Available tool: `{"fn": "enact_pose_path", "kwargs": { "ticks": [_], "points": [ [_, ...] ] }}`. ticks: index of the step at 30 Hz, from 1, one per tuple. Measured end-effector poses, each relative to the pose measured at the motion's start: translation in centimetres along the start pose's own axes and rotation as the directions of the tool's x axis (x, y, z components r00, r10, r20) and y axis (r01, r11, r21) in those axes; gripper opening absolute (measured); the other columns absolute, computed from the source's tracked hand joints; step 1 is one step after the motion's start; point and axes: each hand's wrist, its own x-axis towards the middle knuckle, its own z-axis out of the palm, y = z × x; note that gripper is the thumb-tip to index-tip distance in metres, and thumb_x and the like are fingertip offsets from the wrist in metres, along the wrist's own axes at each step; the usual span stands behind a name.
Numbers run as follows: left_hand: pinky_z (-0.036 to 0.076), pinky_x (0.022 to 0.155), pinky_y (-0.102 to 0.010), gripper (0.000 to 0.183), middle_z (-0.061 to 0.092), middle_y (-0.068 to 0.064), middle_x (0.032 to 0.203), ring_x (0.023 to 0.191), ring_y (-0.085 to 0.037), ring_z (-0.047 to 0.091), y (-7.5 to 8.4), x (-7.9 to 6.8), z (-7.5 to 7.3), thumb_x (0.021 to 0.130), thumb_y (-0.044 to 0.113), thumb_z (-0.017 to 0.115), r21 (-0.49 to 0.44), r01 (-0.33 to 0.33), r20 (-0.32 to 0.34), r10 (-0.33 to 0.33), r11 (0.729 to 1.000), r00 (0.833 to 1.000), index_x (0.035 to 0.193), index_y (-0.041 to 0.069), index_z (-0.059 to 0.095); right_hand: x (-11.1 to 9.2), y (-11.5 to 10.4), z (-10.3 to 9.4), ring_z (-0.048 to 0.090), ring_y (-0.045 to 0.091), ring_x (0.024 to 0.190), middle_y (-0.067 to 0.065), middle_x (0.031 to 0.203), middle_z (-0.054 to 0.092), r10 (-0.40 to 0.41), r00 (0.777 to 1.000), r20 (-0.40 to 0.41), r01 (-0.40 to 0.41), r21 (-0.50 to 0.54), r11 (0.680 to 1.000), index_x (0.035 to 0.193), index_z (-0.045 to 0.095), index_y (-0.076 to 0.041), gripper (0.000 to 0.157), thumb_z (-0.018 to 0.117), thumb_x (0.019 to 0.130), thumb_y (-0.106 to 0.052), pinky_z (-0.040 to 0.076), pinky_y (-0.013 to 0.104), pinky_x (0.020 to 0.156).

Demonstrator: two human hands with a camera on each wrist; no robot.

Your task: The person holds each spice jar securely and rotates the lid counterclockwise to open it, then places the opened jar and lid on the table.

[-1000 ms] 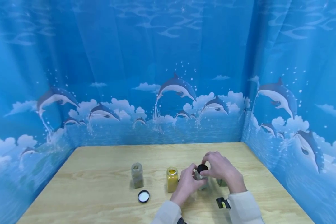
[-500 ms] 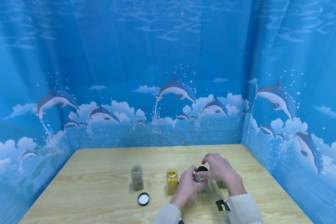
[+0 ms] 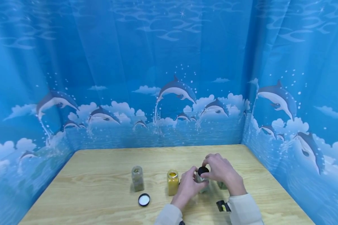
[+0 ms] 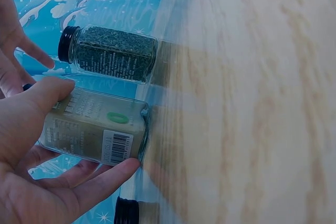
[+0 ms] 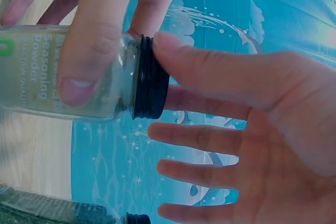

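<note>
My left hand (image 3: 188,187) grips a clear glass jar of seasoning powder (image 4: 86,124) standing on the table, thumb on one side and fingers on the other. The jar's black screw cap (image 5: 152,80) sits on its neck. Thumb and index finger of my right hand (image 3: 222,170) pinch that cap, while the other fingers extend past it in the right wrist view. Beside it stands a jar of dark green dried herbs (image 4: 113,53) with a black cap on. In the head view my right hand partly hides that herb jar.
To the left, an uncapped jar of yellow powder (image 3: 173,184) and another uncapped, greyish jar (image 3: 137,179) stand on the wooden table (image 3: 101,187). A loose black cap (image 3: 144,200) lies white side up before them. Another black cap (image 4: 126,211) shows in the left wrist view.
The right hand's fingers shift slightly around the cap. The left hand and jar stay in place; the head view has tilted up a little.
</note>
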Motion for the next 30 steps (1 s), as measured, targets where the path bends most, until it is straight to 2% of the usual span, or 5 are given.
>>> {"fn": "enact_pose_path", "kwargs": {
  "ticks": [8, 15, 22, 30],
  "points": [
    [0.045, 0.055, -0.018, 0.033, 0.064, 0.004, 0.080, 0.070, -0.002, 0.056, -0.08, -0.03, -0.17, 0.071, 0.035, 0.081, 0.016, -0.016, -0.016, 0.016, 1.000, 1.000, 0.092, 0.023, 0.058, -0.16, -0.18, -0.01, 0.057, 0.035, 0.111, 0.010, 0.122, 0.063, -0.017, 0.999, 0.041, 0.014, 0.054, 0.998, 0.106, 0.071, -0.013, 0.038, 0.082, 0.072, -0.027, 0.050, 0.054, 0.088],
    [0.045, 0.052, -0.019, 0.033, 0.063, 0.004, 0.077, 0.065, -0.001, 0.054, -0.08, -0.12, -0.24, 0.071, 0.033, 0.081, -0.004, -0.008, -0.001, 0.008, 1.000, 1.000, 0.091, 0.022, 0.056, -0.11, -0.17, 0.05, 0.056, 0.034, 0.110, 0.009, 0.121, 0.064, 0.037, 0.999, 0.019, -0.037, 0.023, 0.999, 0.112, 0.067, -0.010, 0.053, 0.077, 0.074, -0.045, 0.048, 0.058, 0.087],
    [0.045, 0.052, -0.020, 0.033, 0.062, 0.005, 0.078, 0.064, -0.003, 0.053, -0.02, -0.05, -0.16, 0.072, 0.035, 0.081, -0.011, 0.021, 0.024, -0.020, 1.000, 1.000, 0.092, 0.024, 0.056, -0.23, -0.18, 0.01, 0.056, 0.032, 0.106, 0.006, 0.114, 0.065, 0.077, 0.997, -0.026, -0.078, -0.043, 0.996, 0.101, 0.071, -0.012, 0.054, 0.078, 0.068, -0.055, 0.047, 0.060, 0.082],
    [0.042, 0.051, -0.020, 0.033, 0.060, 0.006, 0.078, 0.065, -0.004, 0.052, 0.02, 0.06, -0.10, 0.071, 0.035, 0.081, 0.002, 0.025, 0.016, -0.025, 1.000, 1.000, 0.091, 0.025, 0.056, -0.33, -0.12, -0.12, 0.047, 0.041, 0.122, 0.011, 0.125, 0.062, 0.059, 0.997, -0.048, -0.062, -0.059, 0.996, 0.087, 0.074, -0.017, 0.040, 0.082, 0.065, -0.049, 0.043, 0.066, 0.088]
  ]
}}
